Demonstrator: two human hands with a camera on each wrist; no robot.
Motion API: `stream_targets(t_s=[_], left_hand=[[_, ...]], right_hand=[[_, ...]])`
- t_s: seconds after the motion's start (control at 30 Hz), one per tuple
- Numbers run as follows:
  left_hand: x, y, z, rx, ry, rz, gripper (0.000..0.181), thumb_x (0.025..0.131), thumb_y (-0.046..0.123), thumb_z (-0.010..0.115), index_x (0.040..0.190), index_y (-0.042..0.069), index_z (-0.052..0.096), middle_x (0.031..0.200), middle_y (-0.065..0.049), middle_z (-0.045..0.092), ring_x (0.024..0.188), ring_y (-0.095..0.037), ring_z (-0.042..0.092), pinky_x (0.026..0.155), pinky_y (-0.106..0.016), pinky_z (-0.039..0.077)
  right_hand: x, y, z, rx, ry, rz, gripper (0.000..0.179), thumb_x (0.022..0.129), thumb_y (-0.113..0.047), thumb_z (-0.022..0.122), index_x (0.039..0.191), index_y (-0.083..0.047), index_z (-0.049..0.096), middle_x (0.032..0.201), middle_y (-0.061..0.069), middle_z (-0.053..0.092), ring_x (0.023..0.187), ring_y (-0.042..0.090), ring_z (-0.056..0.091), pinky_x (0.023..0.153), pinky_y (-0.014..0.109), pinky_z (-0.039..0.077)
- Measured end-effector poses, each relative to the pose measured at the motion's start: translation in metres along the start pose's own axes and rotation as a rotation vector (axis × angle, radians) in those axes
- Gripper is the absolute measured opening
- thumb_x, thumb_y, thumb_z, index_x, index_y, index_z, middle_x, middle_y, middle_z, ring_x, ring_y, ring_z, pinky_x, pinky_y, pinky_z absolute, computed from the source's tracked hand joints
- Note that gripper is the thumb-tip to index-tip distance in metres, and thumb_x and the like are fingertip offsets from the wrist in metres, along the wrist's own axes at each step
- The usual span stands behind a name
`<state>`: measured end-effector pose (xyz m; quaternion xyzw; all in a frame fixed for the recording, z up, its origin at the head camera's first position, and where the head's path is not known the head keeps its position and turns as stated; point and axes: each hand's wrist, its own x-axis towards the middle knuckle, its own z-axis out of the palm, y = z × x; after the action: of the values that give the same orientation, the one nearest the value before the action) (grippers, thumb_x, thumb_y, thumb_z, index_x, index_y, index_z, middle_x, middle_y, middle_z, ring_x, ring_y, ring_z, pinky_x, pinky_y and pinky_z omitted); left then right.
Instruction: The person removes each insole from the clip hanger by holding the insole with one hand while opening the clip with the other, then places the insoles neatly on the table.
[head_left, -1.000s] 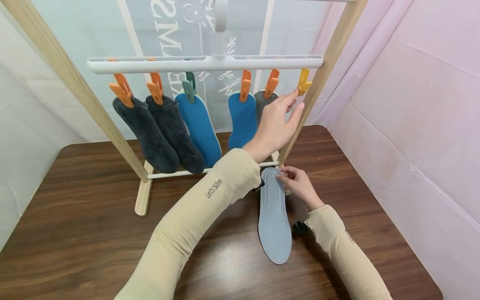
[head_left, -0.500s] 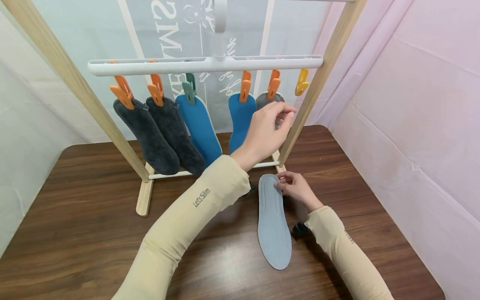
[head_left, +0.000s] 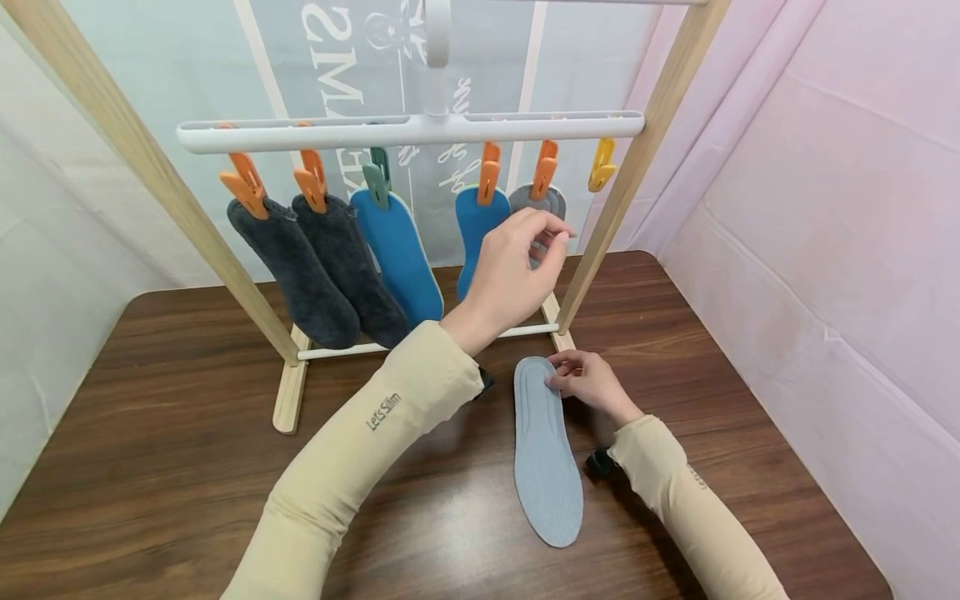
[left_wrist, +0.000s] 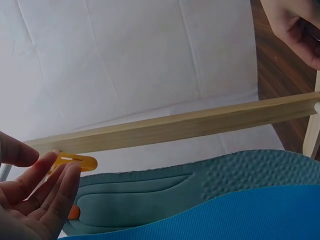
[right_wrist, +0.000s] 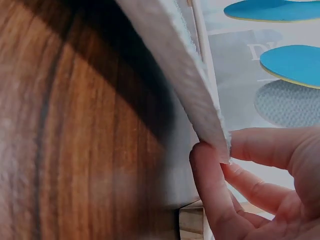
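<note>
My right hand [head_left: 596,383] pinches one end of a grey insole [head_left: 546,450] between thumb and fingers. The insole hangs over the table, tilted, its wide end toward me; the right wrist view shows its edge [right_wrist: 185,80] between my fingertips. My left hand [head_left: 513,267] is raised before the hanging insoles, fingers loosely bent, nothing held. Up and to its right, a yellow clothes peg [head_left: 602,167] hangs from the white hanger [head_left: 360,133]. A second grey insole [head_left: 553,202], partly behind my left hand, is clipped by an orange peg [head_left: 545,171].
Two dark plush insoles [head_left: 296,275], a blue insole [head_left: 401,250] and another blue insole [head_left: 480,229] hang from orange and green pegs. A wooden frame [head_left: 611,208] carries the hanger over the brown table [head_left: 165,467]. White cloth [head_left: 840,208] stands at the right.
My left hand has come away from the yellow peg, moving left and down. My right hand has drawn the grey insole slightly toward me.
</note>
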<state>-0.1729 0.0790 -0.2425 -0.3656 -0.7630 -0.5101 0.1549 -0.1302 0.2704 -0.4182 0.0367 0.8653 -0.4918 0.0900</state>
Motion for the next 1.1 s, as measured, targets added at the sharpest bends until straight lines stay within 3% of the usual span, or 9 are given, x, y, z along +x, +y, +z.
stream_targets(t_s=[0.43,0.6,0.77,0.97,1.1], left_hand=[[0.001,-0.005,-0.009,-0.011,0.084,0.046,0.017,0.096,0.008,0.052,0.101,0.0,0.066,0.098,-0.011,0.062,0.087,-0.016,0.06,0.079,-0.014,0.048],[0.001,-0.006,-0.013,-0.014,0.131,0.062,0.018,0.096,0.008,0.051,0.1,-0.001,0.066,0.099,-0.012,0.061,0.089,-0.018,0.059,0.082,-0.014,0.046],[0.0,-0.008,-0.016,-0.002,0.184,0.108,0.018,0.096,0.006,0.05,0.101,-0.003,0.065,0.103,-0.014,0.061,0.091,-0.021,0.058,0.084,-0.015,0.046],[-0.002,-0.006,-0.016,0.021,0.233,0.165,0.017,0.095,0.005,0.051,0.099,-0.004,0.064,0.101,-0.015,0.062,0.09,-0.022,0.059,0.084,-0.016,0.048],[-0.002,-0.006,-0.016,0.032,0.251,0.182,0.017,0.094,0.004,0.051,0.099,-0.003,0.065,0.1,-0.015,0.062,0.089,-0.02,0.06,0.083,-0.016,0.048]], right_hand=[[0.008,0.001,0.007,-0.175,0.014,-0.069,0.032,0.085,-0.009,0.069,0.115,0.001,0.064,0.086,0.011,0.064,0.059,0.014,0.062,0.055,0.03,0.056],[0.01,-0.002,0.007,-0.266,0.031,-0.146,0.031,0.084,-0.009,0.07,0.113,0.0,0.064,0.085,0.01,0.064,0.06,0.013,0.061,0.052,0.027,0.053],[0.01,-0.014,0.005,-0.339,0.169,-0.271,0.028,0.087,-0.012,0.069,0.112,0.0,0.066,0.091,0.011,0.068,0.072,0.019,0.064,0.058,0.03,0.052],[0.011,-0.036,-0.005,-0.252,0.398,-0.413,0.03,0.088,-0.013,0.068,0.115,0.001,0.064,0.094,0.016,0.068,0.08,0.027,0.067,0.07,0.043,0.057],[0.012,-0.047,-0.01,-0.153,0.476,-0.412,0.034,0.088,-0.02,0.07,0.118,-0.004,0.064,0.098,0.015,0.067,0.086,0.023,0.066,0.072,0.031,0.056]])
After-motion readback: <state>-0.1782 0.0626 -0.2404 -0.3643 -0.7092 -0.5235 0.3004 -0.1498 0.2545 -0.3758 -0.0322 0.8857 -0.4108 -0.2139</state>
